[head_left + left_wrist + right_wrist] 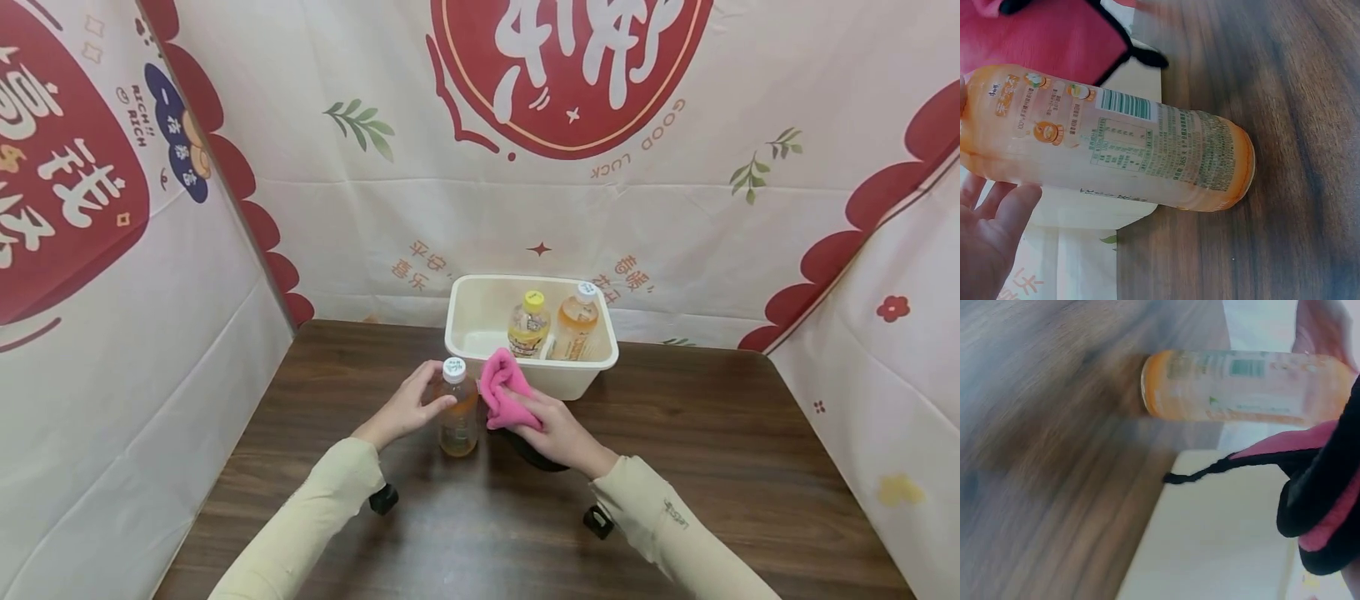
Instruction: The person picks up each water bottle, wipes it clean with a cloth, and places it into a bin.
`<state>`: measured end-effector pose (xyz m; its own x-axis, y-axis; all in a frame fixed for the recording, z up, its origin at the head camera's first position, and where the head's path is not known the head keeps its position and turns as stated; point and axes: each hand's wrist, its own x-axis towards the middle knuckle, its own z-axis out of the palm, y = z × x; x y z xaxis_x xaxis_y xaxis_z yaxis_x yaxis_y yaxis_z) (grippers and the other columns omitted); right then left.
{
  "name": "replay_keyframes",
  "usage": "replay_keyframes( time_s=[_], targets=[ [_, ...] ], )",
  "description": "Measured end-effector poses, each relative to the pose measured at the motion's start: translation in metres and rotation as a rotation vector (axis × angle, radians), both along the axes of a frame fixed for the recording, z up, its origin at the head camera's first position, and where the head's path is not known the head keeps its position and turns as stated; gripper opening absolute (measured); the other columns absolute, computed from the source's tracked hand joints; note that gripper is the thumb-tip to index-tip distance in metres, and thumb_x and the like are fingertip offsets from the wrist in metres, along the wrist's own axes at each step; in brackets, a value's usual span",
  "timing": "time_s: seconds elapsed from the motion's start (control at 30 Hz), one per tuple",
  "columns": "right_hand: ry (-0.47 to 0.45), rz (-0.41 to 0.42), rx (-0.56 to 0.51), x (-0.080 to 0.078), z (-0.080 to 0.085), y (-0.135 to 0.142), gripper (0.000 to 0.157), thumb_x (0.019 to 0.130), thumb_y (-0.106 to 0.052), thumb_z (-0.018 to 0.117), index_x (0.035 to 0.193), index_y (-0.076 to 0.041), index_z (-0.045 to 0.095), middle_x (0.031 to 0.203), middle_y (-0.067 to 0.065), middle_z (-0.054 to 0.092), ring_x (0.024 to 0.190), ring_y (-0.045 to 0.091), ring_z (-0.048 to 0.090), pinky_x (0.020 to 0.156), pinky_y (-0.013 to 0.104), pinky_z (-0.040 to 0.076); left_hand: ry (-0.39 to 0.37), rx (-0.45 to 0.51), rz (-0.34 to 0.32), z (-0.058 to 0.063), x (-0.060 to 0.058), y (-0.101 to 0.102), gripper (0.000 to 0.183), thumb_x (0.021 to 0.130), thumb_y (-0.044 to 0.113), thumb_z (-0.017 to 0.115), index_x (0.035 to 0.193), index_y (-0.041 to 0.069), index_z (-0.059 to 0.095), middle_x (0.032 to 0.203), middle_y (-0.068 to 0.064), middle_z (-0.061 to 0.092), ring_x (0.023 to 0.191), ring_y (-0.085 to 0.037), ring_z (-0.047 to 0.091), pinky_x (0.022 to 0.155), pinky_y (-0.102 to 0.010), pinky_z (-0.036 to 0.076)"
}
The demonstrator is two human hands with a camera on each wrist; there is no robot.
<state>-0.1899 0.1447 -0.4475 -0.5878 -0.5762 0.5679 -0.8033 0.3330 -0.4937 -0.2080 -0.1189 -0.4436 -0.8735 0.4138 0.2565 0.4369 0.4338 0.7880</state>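
My left hand (408, 408) grips a clear plastic drink bottle (457, 423) near its shoulder, thumb in front and fingers behind. The bottle has a white cap, orange bands and a printed label with a barcode, which shows in the left wrist view. It is upright over the table; whether its base touches the wood I cannot tell. To its right, my right hand (561, 429) holds a bunched pink cloth (504, 392) with black edging (1319, 494). A gap separates the cloth from the bottle in the head view.
Behind both hands stands a cream plastic bin (566, 383) on the dark wooden table (675, 433). Inside it are a yellow-capped bottle (528, 332) and a white-capped orange bottle (576, 329). Printed cloth walls (375, 242) enclose the back and sides.
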Motion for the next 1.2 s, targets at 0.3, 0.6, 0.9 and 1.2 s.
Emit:
replay_keyframes(
  time_s=[0.3,0.6,0.9,1.2],
  targets=[
    [0.033,-0.197,0.152,0.016,0.02,0.083,0.025,0.075,-0.004,0.071,0.097,-0.016,0.07,0.109,0.01,0.062,0.087,0.012,0.059,0.075,0.013,0.044,0.026,-0.007,0.012,0.0,-0.001,-0.004,0.04,0.081,0.014,0.067,0.114,0.002,0.047,0.112,-0.014,0.053,0.108,-0.03,0.052,0.093,-0.045,0.042],
    [0.055,-0.466,0.392,0.033,0.02,0.163,0.039,0.068,-0.008,0.076,0.105,-0.003,0.065,0.101,0.019,0.062,0.079,0.026,0.062,0.065,0.042,0.049,0.012,0.007,0.017,-0.002,0.0,-0.006,0.041,0.082,0.012,0.067,0.115,0.001,0.047,0.114,-0.015,0.052,0.111,-0.031,0.05,0.095,-0.045,0.04],
    [-0.194,-0.533,0.515,0.044,-0.038,0.191,0.043,0.077,-0.02,0.072,0.113,0.0,0.061,0.098,0.03,0.057,0.085,0.041,0.06,0.071,0.051,0.048,0.006,0.003,-0.009,0.015,0.008,-0.003,0.04,0.084,0.011,0.064,0.116,-0.004,0.045,0.115,-0.019,0.05,0.113,-0.036,0.048,0.096,-0.047,0.039],
    [-0.343,-0.563,0.589,0.059,-0.083,0.188,0.058,0.081,-0.041,0.064,0.122,-0.001,0.056,0.122,0.035,0.046,0.106,0.049,0.049,0.082,0.061,0.04,-0.032,0.001,-0.009,-0.003,-0.003,-0.003,0.042,0.084,0.018,0.065,0.119,0.004,0.044,0.119,-0.013,0.049,0.116,-0.03,0.046,0.098,-0.045,0.038]
  ],
)
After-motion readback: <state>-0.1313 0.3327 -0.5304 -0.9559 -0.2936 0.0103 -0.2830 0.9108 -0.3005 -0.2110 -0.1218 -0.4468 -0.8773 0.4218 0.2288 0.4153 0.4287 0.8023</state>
